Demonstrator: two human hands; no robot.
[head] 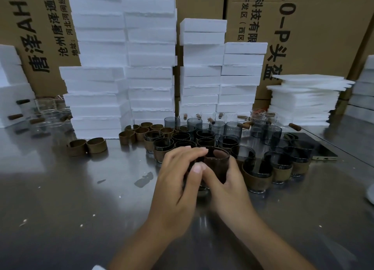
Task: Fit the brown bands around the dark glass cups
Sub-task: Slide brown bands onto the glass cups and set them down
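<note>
Both my hands wrap one dark glass cup with a brown band round it, just above the steel table. My left hand curls over its left side and rim. My right hand grips its front and right side, thumb across the band. The cup's lower part is hidden by my fingers. Several banded dark cups stand right and behind. Bare grey glass cups stand further back. Loose brown bands lie at the left and more loose bands lie near the foam.
Tall stacks of white foam blocks and cardboard boxes close off the back. Clear glass mugs with brown handles stand at the back left. A flat dark device lies on the right. The steel table shows small white crumbs.
</note>
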